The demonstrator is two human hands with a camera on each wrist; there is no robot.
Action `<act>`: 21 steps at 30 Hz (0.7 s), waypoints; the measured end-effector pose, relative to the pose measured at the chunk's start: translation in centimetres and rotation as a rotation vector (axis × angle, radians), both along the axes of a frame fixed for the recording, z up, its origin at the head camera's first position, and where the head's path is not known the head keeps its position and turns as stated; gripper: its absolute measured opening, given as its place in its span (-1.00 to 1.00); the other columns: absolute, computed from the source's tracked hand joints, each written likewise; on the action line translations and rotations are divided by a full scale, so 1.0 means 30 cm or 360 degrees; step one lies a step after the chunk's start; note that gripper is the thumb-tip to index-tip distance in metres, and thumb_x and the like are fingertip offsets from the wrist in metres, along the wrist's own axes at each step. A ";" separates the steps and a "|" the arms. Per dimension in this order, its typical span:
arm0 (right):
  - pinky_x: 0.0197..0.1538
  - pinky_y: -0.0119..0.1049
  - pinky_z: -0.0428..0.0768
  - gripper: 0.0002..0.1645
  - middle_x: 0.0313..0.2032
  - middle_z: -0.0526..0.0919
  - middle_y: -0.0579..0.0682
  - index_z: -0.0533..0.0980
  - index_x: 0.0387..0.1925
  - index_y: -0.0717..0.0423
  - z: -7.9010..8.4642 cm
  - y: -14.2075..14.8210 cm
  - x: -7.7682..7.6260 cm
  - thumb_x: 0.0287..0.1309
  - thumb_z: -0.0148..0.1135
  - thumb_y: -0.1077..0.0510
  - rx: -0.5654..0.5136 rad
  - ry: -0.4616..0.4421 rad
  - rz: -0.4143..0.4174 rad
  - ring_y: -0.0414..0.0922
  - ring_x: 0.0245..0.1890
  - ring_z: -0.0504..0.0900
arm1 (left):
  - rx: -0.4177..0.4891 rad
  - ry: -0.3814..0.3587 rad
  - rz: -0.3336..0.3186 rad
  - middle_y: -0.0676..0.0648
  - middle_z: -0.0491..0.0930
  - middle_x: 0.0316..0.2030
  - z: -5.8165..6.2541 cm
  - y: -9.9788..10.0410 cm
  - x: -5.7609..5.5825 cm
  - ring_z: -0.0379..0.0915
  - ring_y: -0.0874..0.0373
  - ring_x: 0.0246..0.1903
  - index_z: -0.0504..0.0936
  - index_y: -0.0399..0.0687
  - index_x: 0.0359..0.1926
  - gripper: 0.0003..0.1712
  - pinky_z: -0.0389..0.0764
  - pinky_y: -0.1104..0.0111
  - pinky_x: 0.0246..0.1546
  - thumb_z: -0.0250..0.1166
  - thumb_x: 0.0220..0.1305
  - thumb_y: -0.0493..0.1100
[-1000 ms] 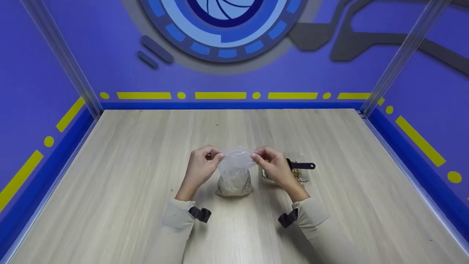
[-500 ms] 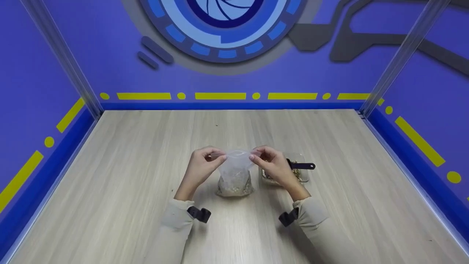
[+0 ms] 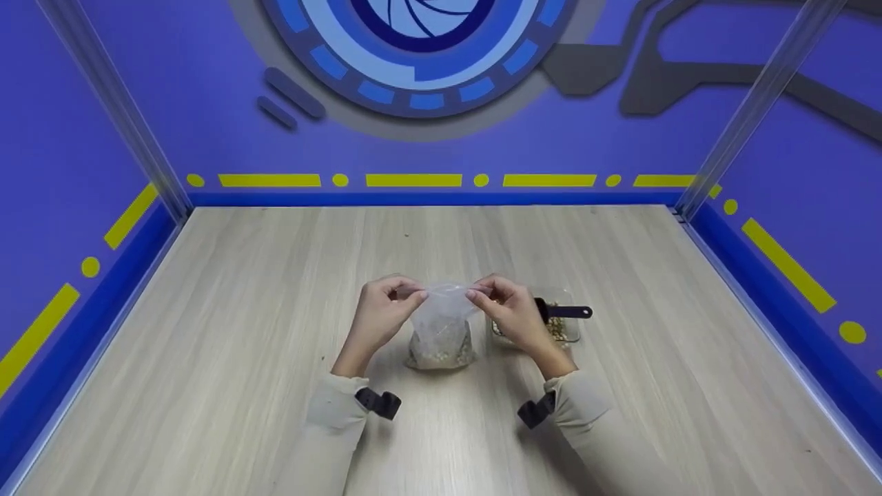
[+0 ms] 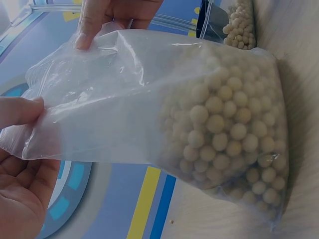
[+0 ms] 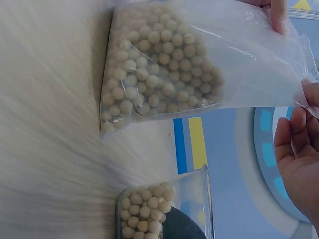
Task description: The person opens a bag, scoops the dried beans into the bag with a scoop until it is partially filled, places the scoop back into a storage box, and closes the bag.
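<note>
A clear plastic zip bag stands on the table, its lower half filled with small round beige balls. My left hand pinches the bag's top edge at the left corner between thumb and fingers. Opposite it, my right hand pinches the top edge at the right corner. Between the hands the bag's upper part is stretched upward and holds none of the balls. In the right wrist view the bag shows its full bottom resting on the table.
Just right of the bag, partly behind my right hand, a clear rectangular container holds more beige balls. A black scoop lies in it, handle pointing right. Blue panels border the wooden table. One small ball lies farther back.
Both hands keep their pinch on the bag's top edge. The left fingertips have shifted slightly right, and the right hand slightly left, along the edge. The bag and container stay in place.
</note>
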State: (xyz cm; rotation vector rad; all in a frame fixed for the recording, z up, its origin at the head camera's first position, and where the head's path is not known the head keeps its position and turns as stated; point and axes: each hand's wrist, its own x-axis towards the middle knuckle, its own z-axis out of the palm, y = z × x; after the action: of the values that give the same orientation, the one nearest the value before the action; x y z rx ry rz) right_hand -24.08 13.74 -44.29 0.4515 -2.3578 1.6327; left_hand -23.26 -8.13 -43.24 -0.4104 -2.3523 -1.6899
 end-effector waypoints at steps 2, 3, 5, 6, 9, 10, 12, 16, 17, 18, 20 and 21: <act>-0.43 -0.54 0.35 -0.93 -0.49 0.60 0.02 0.60 -0.40 0.33 0.000 -0.002 0.001 0.08 0.31 0.33 -0.0008 0.0021 -0.0001 -0.34 -0.52 0.40 | -0.0007 0.0000 0.0006 -0.08 0.70 -0.37 0.002 0.002 0.001 0.53 0.19 -0.37 0.71 -0.19 -0.35 -0.94 0.51 0.42 -0.29 0.35 0.14 -0.29; -0.42 -0.54 0.36 -0.93 -0.49 0.61 0.02 0.61 -0.40 0.33 -0.001 -0.003 0.001 0.08 0.32 0.33 -0.0015 0.0022 0.0004 -0.34 -0.52 0.41 | -0.0006 -0.0002 0.0008 -0.09 0.70 -0.37 0.003 0.004 0.001 0.53 0.19 -0.37 0.71 -0.20 -0.35 -0.95 0.51 0.42 -0.29 0.35 0.14 -0.30; -0.42 -0.54 0.36 -0.92 -0.48 0.61 0.02 0.61 -0.40 0.32 -0.004 -0.001 0.000 0.08 0.32 0.32 -0.0035 0.0020 0.0015 -0.34 -0.52 0.42 | 0.0008 -0.0016 0.0002 -0.11 0.70 -0.37 0.003 0.006 -0.001 0.52 0.19 -0.37 0.70 -0.21 -0.35 -0.95 0.50 0.41 -0.28 0.35 0.13 -0.31; -0.41 -0.54 0.37 -0.92 -0.48 0.61 0.02 0.61 -0.40 0.32 -0.006 0.000 -0.001 0.08 0.32 0.32 -0.0053 0.0014 0.0021 -0.33 -0.52 0.42 | 0.0021 -0.0030 -0.0006 -0.11 0.70 -0.36 0.002 0.006 -0.001 0.51 0.19 -0.37 0.70 -0.21 -0.35 -0.95 0.50 0.41 -0.27 0.35 0.13 -0.31; -0.40 -0.53 0.37 -0.91 -0.47 0.60 0.01 0.60 -0.38 0.34 -0.010 0.000 -0.002 0.09 0.31 0.32 -0.0084 -0.0013 0.0039 -0.32 -0.51 0.42 | 0.0056 -0.0068 -0.0032 -0.10 0.69 -0.35 -0.004 0.002 -0.003 0.50 0.20 -0.37 0.70 -0.20 -0.33 -0.94 0.51 0.42 -0.26 0.34 0.14 -0.30; -0.40 -0.53 0.37 -0.90 -0.47 0.59 -0.01 0.60 -0.37 0.34 -0.011 0.002 -0.003 0.09 0.31 0.32 -0.0093 -0.0022 0.0049 -0.32 -0.50 0.43 | 0.0068 -0.0083 -0.0043 -0.10 0.69 -0.34 -0.006 0.001 -0.003 0.50 0.20 -0.36 0.71 -0.19 -0.32 -0.94 0.51 0.42 -0.25 0.35 0.15 -0.29; -0.40 -0.53 0.39 -0.88 -0.46 0.58 -0.03 0.60 -0.35 0.34 -0.012 0.005 -0.005 0.11 0.31 0.30 -0.0098 -0.0037 0.0071 -0.32 -0.49 0.43 | 0.0089 -0.0112 -0.0063 -0.09 0.68 -0.33 -0.009 -0.003 -0.003 0.51 0.22 -0.35 0.71 -0.18 -0.31 -0.91 0.52 0.44 -0.24 0.35 0.16 -0.26; -0.36 -0.52 0.44 -0.85 -0.42 0.58 -0.06 0.60 -0.32 0.30 -0.013 0.016 -0.009 0.15 0.30 0.23 -0.0079 -0.0041 0.0131 -0.31 -0.45 0.48 | 0.0124 -0.0152 -0.0091 -0.07 0.68 -0.31 -0.012 -0.009 -0.004 0.53 0.21 -0.32 0.71 -0.17 -0.27 -0.87 0.54 0.45 -0.24 0.36 0.16 -0.21; -0.36 -0.51 0.45 -0.84 -0.41 0.58 -0.06 0.60 -0.31 0.29 -0.014 0.019 -0.010 0.15 0.29 0.22 -0.0070 -0.0035 0.0146 -0.30 -0.44 0.49 | 0.0129 -0.0161 -0.0096 -0.06 0.68 -0.30 -0.012 -0.009 -0.004 0.53 0.21 -0.32 0.71 -0.17 -0.26 -0.86 0.54 0.45 -0.25 0.36 0.17 -0.20; -0.35 -0.51 0.47 -0.84 -0.40 0.59 -0.07 0.60 -0.30 0.28 -0.015 0.021 -0.011 0.16 0.29 0.21 -0.0066 -0.0028 0.0161 -0.30 -0.43 0.50 | 0.0130 -0.0170 -0.0101 -0.06 0.69 -0.30 -0.012 -0.009 -0.005 0.54 0.21 -0.32 0.72 -0.16 -0.26 -0.85 0.55 0.44 -0.25 0.36 0.17 -0.20; -0.34 -0.50 0.48 -0.83 -0.37 0.60 -0.07 0.61 -0.28 0.25 -0.014 0.022 -0.011 0.16 0.29 0.19 -0.0058 -0.0025 0.0183 -0.30 -0.41 0.51 | 0.0139 -0.0189 -0.0111 -0.07 0.70 -0.29 -0.012 -0.009 -0.007 0.56 0.20 -0.31 0.72 -0.17 -0.25 -0.84 0.56 0.43 -0.24 0.36 0.17 -0.19; -0.33 -0.50 0.49 -0.83 -0.35 0.62 -0.04 0.61 -0.27 0.26 -0.013 0.019 -0.010 0.16 0.29 0.20 -0.0056 -0.0032 0.0187 -0.30 -0.40 0.51 | 0.0142 -0.0197 -0.0107 -0.08 0.70 -0.28 -0.011 -0.006 -0.007 0.57 0.19 -0.30 0.72 -0.18 -0.24 -0.84 0.57 0.42 -0.23 0.36 0.17 -0.19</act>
State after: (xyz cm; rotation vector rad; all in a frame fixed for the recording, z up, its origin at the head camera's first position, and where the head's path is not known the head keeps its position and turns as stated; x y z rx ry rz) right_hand -24.39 14.32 -44.67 0.5798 -2.3539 1.7342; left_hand -23.48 -8.32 -43.58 -0.3836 -2.3614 -1.8939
